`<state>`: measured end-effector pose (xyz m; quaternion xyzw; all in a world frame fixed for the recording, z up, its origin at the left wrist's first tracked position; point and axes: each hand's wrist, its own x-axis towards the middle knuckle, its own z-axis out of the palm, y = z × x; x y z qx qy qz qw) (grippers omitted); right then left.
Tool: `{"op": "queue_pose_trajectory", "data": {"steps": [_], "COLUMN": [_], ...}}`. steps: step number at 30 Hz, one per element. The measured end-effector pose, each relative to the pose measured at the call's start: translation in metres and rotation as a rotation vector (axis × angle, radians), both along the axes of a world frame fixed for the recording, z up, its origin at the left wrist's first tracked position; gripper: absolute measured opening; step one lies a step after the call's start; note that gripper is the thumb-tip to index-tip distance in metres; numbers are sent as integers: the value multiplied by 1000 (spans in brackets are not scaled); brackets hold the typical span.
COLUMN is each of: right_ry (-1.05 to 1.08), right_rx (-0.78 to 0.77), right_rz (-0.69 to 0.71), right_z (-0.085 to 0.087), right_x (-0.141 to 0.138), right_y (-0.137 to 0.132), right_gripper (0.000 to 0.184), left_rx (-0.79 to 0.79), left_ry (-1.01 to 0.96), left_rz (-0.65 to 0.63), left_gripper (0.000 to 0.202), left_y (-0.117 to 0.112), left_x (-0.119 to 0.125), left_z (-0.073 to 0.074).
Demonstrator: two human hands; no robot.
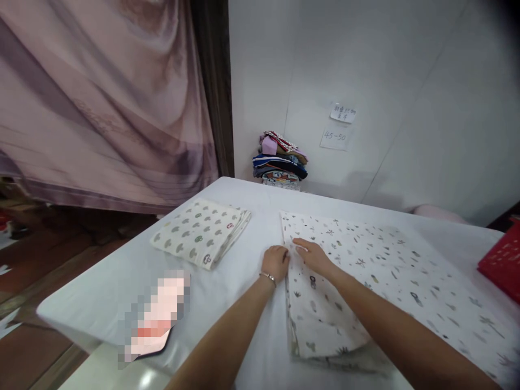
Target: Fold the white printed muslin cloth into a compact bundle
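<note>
Two bare forearms, both cut off by the bottom edge, lead to two hands in the head view. At the left hand (275,262), a pale bracelet (268,278) circles the wrist; its fingers curl down at the edge of a white cotton-like cloth with small grey plant prints (365,260), fingertips partly hidden, so I cannot tell whether they pinch it. The right hand (314,257) rests on that cloth just beside, fingers extended and narrowly parted. The printed cloth covers the right side of a white-covered table (247,319); the right forearm hides part of it and its near corner is folded in layers.

Left of the hands lies one folded cream cloth with grey mushroom prints (199,233). Nearer, one flat object (156,325) is pixelated, with only a dark rounded corner clear. One red item (504,265) is cut off at right. Behind stand one stack of folded fabrics (280,162), layers too overlapped to count, and two paper notes (334,137) on the wall, the upper's writing hard to read.
</note>
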<state>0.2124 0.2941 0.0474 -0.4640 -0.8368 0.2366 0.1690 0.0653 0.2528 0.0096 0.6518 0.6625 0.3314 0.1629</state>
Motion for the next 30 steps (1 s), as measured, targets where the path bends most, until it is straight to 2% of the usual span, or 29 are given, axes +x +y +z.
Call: {"op": "queue_pose_trajectory", "data": {"steps": [5, 10, 13, 16, 25, 30], "right_ry": [-288, -340, -403, -433, -463, -453], "right_rx": [88, 147, 155, 137, 116, 131], "right_rz": [34, 8, -76, -102, -111, -72], "right_z": [2, -20, -37, -46, -41, -37], "right_x": [-43, -68, -68, -64, -69, -69], "right_y": [52, 81, 89, 92, 96, 101], "right_gripper": [41, 40, 46, 52, 53, 49], "left_rx": [82, 76, 72, 53, 2, 1], "left_ry": [201, 222, 216, 222, 240, 239], "left_rz": [-96, -142, -166, -177, -193, -246], "left_gripper": [18, 17, 14, 14, 16, 19], "left_y": [-9, -9, -7, -6, -7, -8], "left_x": [-2, -7, -6, -5, 0, 2], "left_z": [-2, -1, -1, -1, 2, 3]}}
